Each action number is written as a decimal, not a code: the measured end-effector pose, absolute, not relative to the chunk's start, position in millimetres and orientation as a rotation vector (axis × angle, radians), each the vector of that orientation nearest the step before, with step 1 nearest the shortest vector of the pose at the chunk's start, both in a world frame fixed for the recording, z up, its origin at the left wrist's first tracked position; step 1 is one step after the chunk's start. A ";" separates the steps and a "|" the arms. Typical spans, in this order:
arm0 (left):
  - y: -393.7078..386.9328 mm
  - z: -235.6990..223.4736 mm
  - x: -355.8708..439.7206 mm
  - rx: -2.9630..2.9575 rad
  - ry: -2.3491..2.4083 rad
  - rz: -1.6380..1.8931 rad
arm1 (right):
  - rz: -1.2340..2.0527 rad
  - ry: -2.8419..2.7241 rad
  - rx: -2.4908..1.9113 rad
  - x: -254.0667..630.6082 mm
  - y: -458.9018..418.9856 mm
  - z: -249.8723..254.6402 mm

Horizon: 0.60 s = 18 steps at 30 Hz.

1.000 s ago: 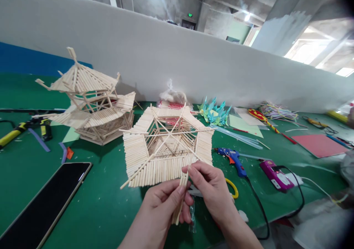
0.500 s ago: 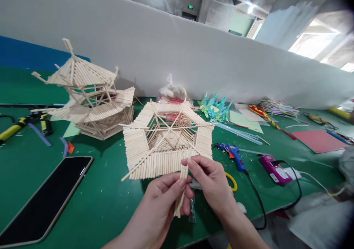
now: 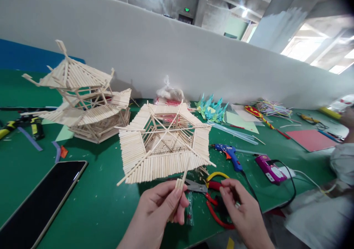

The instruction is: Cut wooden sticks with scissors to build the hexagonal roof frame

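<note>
My left hand (image 3: 163, 204) is closed round a small bundle of thin wooden sticks (image 3: 179, 183), one poking up above the others. These sticks are just in front of a pavilion-like stick model (image 3: 155, 168), with a flared roof and an open beam frame at its centre. My right hand (image 3: 239, 203) is open beside the red and yellow handles of scissors (image 3: 197, 187), its thumb and fingers curved with a gap between them. Whether its fingertips touch the red handle I cannot tell. Red loop handles (image 3: 218, 217) lie just below, partly hidden by this hand.
A taller stick pagoda (image 3: 91, 116) stands at left, behind a phone (image 3: 44, 201). Right of the model lie a blue glue gun (image 3: 228, 154) with a cord and a purple device (image 3: 271, 168). Teal folded paper (image 3: 211, 109) sits behind. Another person's arm (image 3: 348, 120) shows at far right.
My right hand has let go of the sticks and moved right and down to the scissors' handles. My left hand keeps the bundle. The view has shifted slightly.
</note>
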<state>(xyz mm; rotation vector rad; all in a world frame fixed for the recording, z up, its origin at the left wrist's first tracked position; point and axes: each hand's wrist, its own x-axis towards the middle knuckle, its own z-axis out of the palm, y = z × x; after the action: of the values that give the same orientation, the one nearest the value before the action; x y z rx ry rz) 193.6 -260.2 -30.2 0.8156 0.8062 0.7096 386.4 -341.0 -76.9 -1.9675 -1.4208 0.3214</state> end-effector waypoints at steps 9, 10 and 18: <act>-274.9 -44.4 199.2 0.856 0.865 0.637 | 0.323 -1.750 -2.189 414.3 -342.0 -105.5; -275.7 -45.2 198.6 0.852 0.866 0.630 | 0.328 -1.774 -2.205 416.3 -337.1 -103.4; -275.0 -52.8 191.6 0.845 0.855 0.646 | 0.334 -1.905 -2.251 426.9 -317.6 -101.7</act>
<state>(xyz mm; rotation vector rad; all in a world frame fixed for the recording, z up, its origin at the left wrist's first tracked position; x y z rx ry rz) 191.6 -275.0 -52.8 0.8447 0.8546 0.6455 426.9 -317.6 -101.7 -2.2508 -1.9050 0.3341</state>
